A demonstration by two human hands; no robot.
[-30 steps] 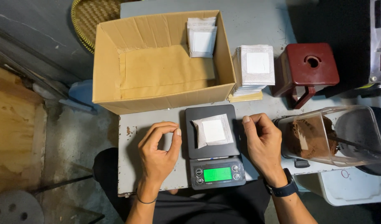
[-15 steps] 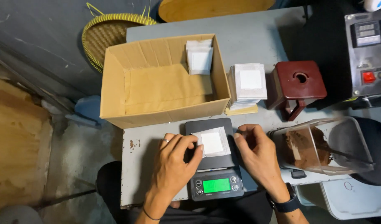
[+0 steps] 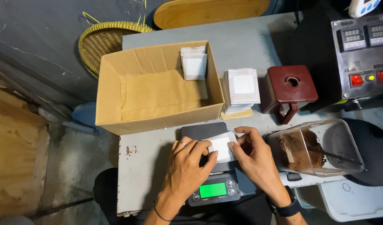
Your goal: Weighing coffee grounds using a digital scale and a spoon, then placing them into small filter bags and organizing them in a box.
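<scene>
Both hands, left (image 3: 187, 166) and right (image 3: 254, 156), pinching a white sachet (image 3: 221, 146) between them over the scale (image 3: 210, 166) at the table's (image 3: 141, 175) near edge, long axis running hand to hand.

Light: you get even, moderate overhead light on the desk (image 3: 258, 39) | Shadows: soft, dark floor at left and right corners | Glare: the scale display (image 3: 212, 190) glows bright green | Focus: sharp centre, slight bending at the edges
</scene>
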